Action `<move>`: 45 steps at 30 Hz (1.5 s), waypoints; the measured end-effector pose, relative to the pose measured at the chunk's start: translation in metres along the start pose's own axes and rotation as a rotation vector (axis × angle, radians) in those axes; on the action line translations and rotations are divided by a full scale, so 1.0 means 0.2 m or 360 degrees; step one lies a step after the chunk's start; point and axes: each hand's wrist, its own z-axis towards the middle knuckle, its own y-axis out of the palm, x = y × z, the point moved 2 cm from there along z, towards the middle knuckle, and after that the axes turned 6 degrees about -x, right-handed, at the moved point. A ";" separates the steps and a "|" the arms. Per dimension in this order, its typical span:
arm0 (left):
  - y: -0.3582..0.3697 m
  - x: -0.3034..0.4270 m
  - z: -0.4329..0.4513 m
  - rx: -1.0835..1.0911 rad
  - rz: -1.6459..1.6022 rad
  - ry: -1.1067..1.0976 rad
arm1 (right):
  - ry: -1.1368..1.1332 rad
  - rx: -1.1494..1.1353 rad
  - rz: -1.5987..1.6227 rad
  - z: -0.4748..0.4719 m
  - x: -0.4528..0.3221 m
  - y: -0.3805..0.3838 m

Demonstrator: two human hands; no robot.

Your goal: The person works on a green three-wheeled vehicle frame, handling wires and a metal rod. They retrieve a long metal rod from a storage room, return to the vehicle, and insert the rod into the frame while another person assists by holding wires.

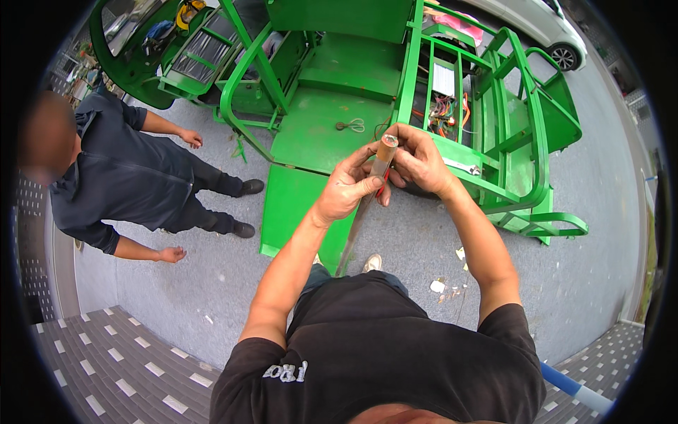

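Observation:
A long, narrow rod or strip with a brown, rounded upper end rises in front of my chest. My left hand is closed around it just below the brown part, thumb across the front. At the top, the fingers of my right hand close on the brown end. A thin red item shows between the hands; its full shape is hidden by fingers. The rod's lower part runs down towards my feet, beside a green metal ramp panel.
A green three-wheeled vehicle's floor lies ahead, with scissors on it. An adjustable wrench rests on the frame right of my hand, near exposed wiring. Another person stands at left. Paper scraps litter the pavement.

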 end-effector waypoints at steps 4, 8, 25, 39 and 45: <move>0.00 0.01 0.00 0.0093 0.0142 0.0087 | 0.0117 0.0078 -0.0137 0.02 0.01 -0.02; -0.01 0.04 -0.01 0.0079 0.0324 0.0046 | 0.0095 0.0159 -0.0339 0.00 0.01 -0.04; -0.02 -0.04 0.04 0.0488 0.1295 0.0434 | 0.0323 0.0076 -0.0888 -0.11 -0.12 0.06; -0.03 -0.07 0.05 0.0537 0.1999 0.0416 | 0.0444 0.0223 -0.0872 -0.08 -0.03 0.05; 0.01 -0.01 0.05 0.0471 0.1637 0.0279 | 0.0249 -0.0104 -0.0780 -0.10 -0.11 0.01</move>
